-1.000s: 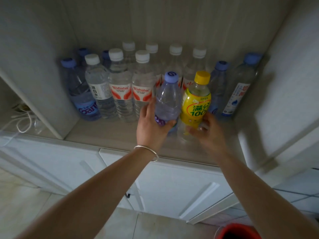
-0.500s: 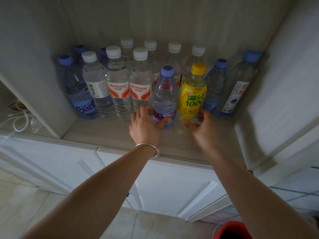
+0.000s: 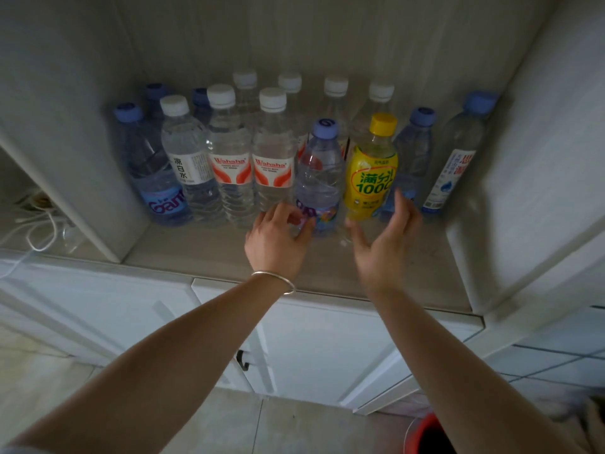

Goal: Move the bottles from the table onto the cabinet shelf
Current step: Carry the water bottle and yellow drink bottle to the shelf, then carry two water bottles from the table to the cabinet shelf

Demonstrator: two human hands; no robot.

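The left hand (image 3: 276,239) curls loose fingers (image 3: 306,226) around the base of the purple-capped bottle (image 3: 319,178), thumb touching its label (a firm grasp cannot be told). The right hand (image 3: 381,244) is released, fingers spread beside the yellow bottle (image 3: 371,168). Both bottles stand upright mid-shelf (image 3: 203,257), behind its front edge.
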